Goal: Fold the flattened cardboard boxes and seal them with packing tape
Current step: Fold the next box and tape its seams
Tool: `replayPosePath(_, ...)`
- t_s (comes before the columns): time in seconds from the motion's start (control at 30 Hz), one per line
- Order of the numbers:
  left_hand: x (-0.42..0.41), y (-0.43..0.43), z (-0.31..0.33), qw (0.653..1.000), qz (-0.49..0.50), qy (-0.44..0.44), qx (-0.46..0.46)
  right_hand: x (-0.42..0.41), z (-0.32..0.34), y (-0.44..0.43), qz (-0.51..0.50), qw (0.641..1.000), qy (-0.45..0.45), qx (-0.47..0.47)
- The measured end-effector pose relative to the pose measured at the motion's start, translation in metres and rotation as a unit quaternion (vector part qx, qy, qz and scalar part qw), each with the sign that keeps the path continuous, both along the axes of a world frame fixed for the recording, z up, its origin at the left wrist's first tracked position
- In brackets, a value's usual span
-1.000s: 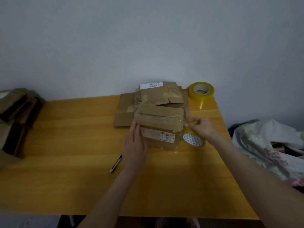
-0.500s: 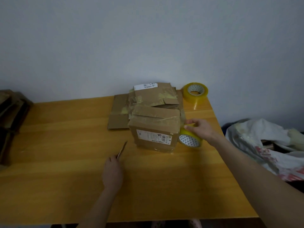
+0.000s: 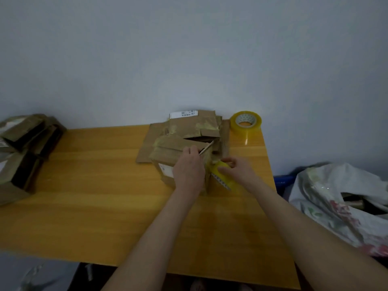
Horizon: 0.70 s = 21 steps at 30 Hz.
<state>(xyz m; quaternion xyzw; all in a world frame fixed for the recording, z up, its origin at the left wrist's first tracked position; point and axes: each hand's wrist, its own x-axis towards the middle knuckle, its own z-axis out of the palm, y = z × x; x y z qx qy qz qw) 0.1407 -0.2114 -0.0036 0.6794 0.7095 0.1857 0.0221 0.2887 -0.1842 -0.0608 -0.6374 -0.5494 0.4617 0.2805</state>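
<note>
Two bare hands meet over a small brown cardboard box (image 3: pixel 165 153) standing on a yellow wooden desk (image 3: pixel 105 196). The left hand (image 3: pixel 189 172) rests on the box's top and front, its fingers curled round a slim cutter (image 3: pixel 206 148) whose thin tip points up and away towards the right hand. The right hand (image 3: pixel 239 172) is just beside the box's right edge, fingers and thumb wrapped round a roll of yellow packing tape (image 3: pixel 219 178) held tilted, touching the box. A white label shows on the box front, partly hidden by the left hand.

Directly beyond both hands, against the pale wall, lies a stack of flattened cardboard (image 3: pixel 195 127) with torn tape patches and a white barcode label at its far edge. Beyond the right hand, at the desk's far corner, a second roll of tape (image 3: pixel 246 122) lies flat. Far out past the left hand, at the desk's end, sits a heap of brown boxes (image 3: pixel 25 143). Off the desk, outside the right forearm, a crumpled white bag (image 3: pixel 336 196) with a red print lies open.
</note>
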Motion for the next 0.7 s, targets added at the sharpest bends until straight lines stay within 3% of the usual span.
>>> replayPosePath(0.13,0.003,0.005,-0.007,0.995,-0.01,0.065,-0.081,0.001,0.001,-0.003,-0.004,1.0,0.026,0.004)
replayPosePath(0.3,0.0,0.007,-0.01,0.996,-0.006,0.058,-0.071,0.007,-0.003,-0.006,0.023,0.998,0.05,0.006)
replayPosePath(0.57,-0.005,0.006,-0.016,0.997,-0.032,0.062,-0.043,0.022,-0.002,0.001,0.027,0.99,-0.134,0.021)
replayPosePath(0.7,-0.01,0.007,-0.016,0.997,-0.043,0.049,-0.037,0.021,-0.004,0.003,0.038,0.992,-0.118,0.023)
